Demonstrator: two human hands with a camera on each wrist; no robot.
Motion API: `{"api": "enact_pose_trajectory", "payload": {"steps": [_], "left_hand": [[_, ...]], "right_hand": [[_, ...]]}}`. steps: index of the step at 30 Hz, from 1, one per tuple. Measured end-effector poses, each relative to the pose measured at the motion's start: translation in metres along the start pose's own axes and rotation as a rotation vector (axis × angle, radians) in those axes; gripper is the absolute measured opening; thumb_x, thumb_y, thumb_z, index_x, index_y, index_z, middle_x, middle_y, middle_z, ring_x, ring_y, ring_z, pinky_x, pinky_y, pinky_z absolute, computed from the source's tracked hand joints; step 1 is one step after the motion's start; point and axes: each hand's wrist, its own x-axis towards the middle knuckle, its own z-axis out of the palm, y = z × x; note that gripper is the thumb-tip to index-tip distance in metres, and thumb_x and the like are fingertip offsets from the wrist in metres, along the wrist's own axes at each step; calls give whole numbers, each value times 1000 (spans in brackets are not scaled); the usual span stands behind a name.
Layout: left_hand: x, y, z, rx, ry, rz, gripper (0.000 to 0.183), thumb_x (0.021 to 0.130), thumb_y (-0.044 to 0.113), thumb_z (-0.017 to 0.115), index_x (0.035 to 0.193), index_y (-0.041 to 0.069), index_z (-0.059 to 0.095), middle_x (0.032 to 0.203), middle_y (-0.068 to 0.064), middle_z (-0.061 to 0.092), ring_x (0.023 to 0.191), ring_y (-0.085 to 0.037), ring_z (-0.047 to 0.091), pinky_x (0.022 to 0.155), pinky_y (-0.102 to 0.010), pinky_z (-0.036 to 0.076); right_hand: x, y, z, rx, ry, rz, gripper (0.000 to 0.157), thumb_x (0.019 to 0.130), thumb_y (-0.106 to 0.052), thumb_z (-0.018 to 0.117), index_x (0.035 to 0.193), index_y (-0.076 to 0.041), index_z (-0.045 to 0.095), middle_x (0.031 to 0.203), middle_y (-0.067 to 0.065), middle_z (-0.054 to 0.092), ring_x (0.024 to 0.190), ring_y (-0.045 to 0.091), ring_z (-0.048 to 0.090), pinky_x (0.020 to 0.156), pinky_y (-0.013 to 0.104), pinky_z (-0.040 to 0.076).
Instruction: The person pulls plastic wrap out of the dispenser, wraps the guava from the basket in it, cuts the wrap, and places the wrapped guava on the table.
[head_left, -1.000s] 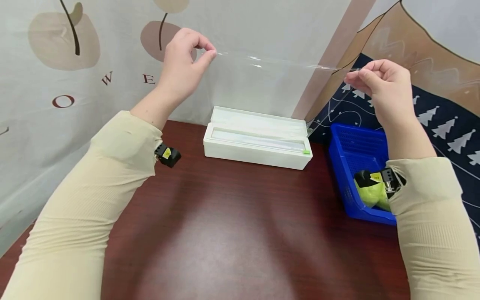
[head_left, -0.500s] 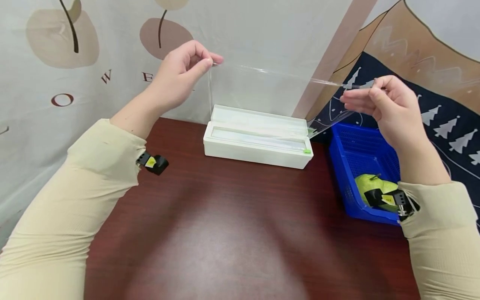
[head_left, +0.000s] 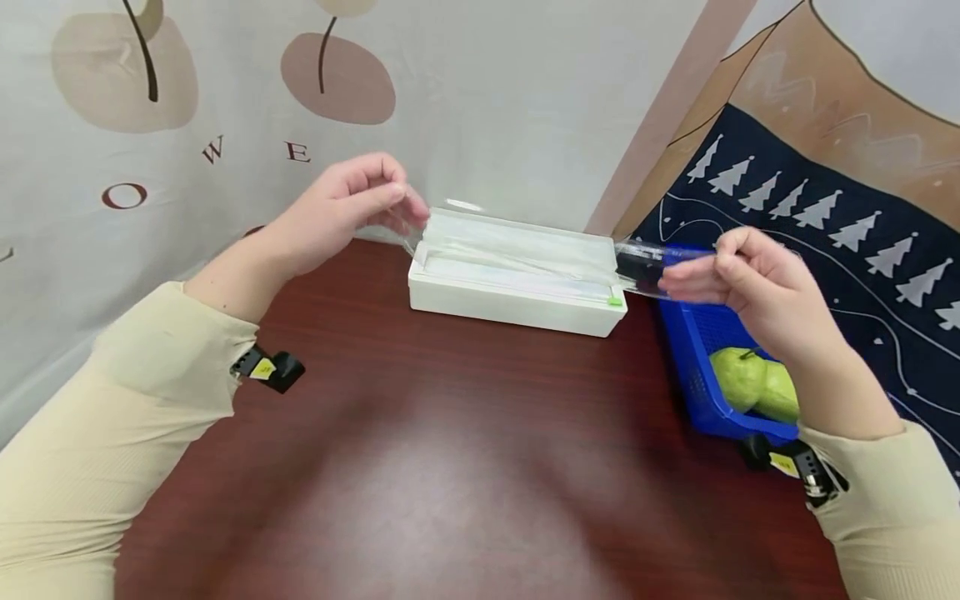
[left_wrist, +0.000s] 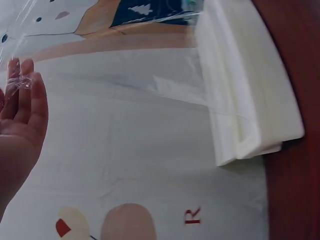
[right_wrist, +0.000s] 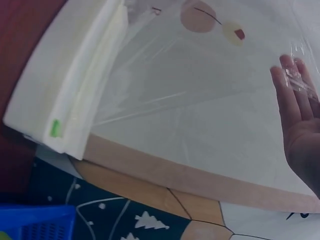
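A sheet of clear cling film (head_left: 647, 260) spans between my two hands, close over a white cling film dispenser box (head_left: 517, 307) whose lid stands up at the back. By thumb and fingers, my left hand (head_left: 363, 198) pinches the film's left end, just off the box's left side. My right hand (head_left: 767, 287) pinches the other end, its lower fingers stretched out towards the box. In the left wrist view, film bunches at the left fingers (left_wrist: 38, 100) and runs to the box. A green slider (head_left: 614, 302) sits at the box's front right corner.
To the right stands a blue plastic basket (head_left: 701, 400) with pear-like green fruit (head_left: 738, 379) in it. The dark red-brown table (head_left: 465, 450) ends at a printed cloth (head_left: 525, 108) hanging behind the box.
Both hands have come down with the cling film, from high in front of the cloth to about the level of the box lid. The box has stayed in place.
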Motion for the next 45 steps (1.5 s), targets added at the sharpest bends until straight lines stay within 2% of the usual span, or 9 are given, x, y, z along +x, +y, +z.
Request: {"api": "enact_pose_trajectory", "payload": {"steps": [8,13,20,25,29,33,37,42,45], "left_hand": [[-27,-32,12,2,-297,-178,16,97,10,44,84,5,52,89,-1,68,86,-17,64,75,-30,48],[-45,-55,24,40,-468,-253,16,95,14,46,87,2,53,92,-6,68,88,-18,63,77,-33,48],[-65,-85,45,-23,-643,-320,26,93,15,47,84,-10,45,92,-5,66,92,-16,61,80,-32,45],[-78,-100,55,-65,-700,-367,24,93,12,49,83,-10,46,94,-2,64,98,-21,61,88,-29,46],[-85,-109,59,-55,-731,-360,21,91,9,52,81,-9,49,94,-15,63,98,-28,60,88,-26,47],[-91,-119,63,-6,-751,-355,16,88,7,56,80,-7,55,97,-26,63,94,-24,61,82,-23,48],[-96,-129,66,32,-751,-370,13,86,6,59,80,-5,60,100,-22,66,94,-14,60,83,-23,48],[-101,-137,71,130,-737,-367,10,83,7,63,79,-1,66,100,-10,68,95,-9,61,86,-21,47],[-104,-141,75,222,-735,-332,7,80,6,65,74,4,68,98,-2,68,94,-5,60,87,-19,46]], "right_hand": [[-36,13,7,-228,-218,237,21,99,6,26,95,-5,44,105,4,71,96,15,68,82,24,54],[-55,31,14,-206,-326,337,18,98,7,27,97,-5,41,103,1,71,96,13,68,84,24,54],[-81,61,16,-199,-353,418,9,99,3,31,91,3,37,99,2,71,93,14,69,82,26,54],[-97,76,19,-163,-374,438,12,99,3,31,88,5,34,101,4,70,99,12,66,87,24,52],[-107,88,20,-143,-405,425,12,98,5,32,86,5,35,105,1,68,104,12,65,91,21,49],[-115,97,22,-182,-447,443,11,97,5,37,86,3,39,105,16,67,108,10,63,90,18,46],[-121,107,25,-255,-488,449,10,95,4,43,87,-1,45,107,28,63,111,6,59,91,18,47],[-129,115,27,-425,-532,403,13,92,-2,52,83,-11,49,113,16,64,112,6,56,92,17,43],[-133,117,30,-516,-539,354,15,90,-5,57,82,-16,50,113,8,61,110,10,55,91,18,40]]}}
